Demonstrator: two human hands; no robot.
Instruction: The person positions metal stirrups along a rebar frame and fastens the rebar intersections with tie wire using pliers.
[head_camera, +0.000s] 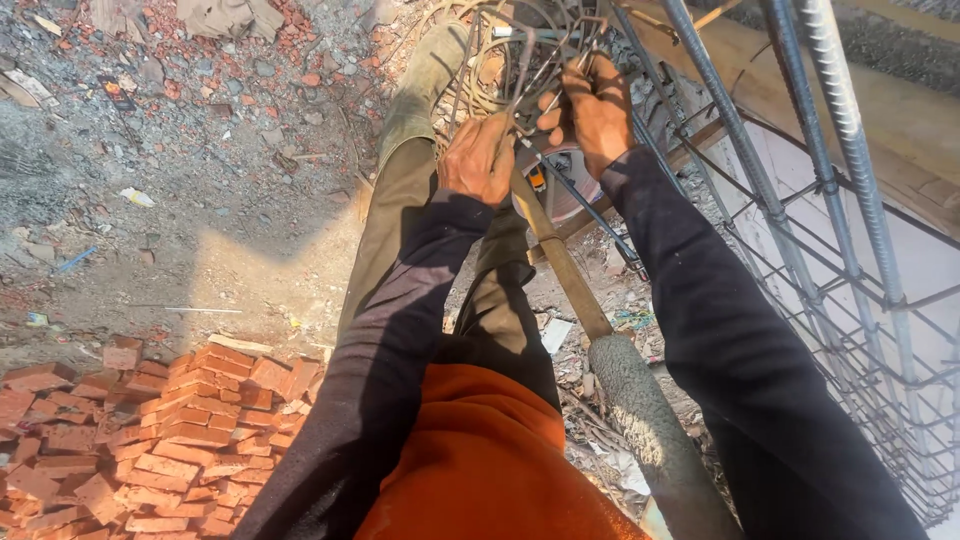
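**Both hands at a bundle of bent steel ties, upper centre of the frame**

The left hand (478, 158) is clenched around the top of a long rod (560, 262), rusty brown along its upper stretch and crusted with grey cement lower down, which slants from the hands toward the bottom right of the frame. The right hand (597, 108), just beside it and slightly higher, grips thin bent steel ties (520, 60) gathered in a loose bundle at the top centre; which single tie its fingers pinch is hard to tell, as the wires overlap. Both arms wear dark sleeves, above an orange garment at the bottom centre and olive trousers running upward. A rebar cage (800, 200) of ribbed bars and thin stirrups fills the right side. A heap of red bricks (150, 440) lies at the lower left, with rubble-strewn ground (200, 150) across the upper left.
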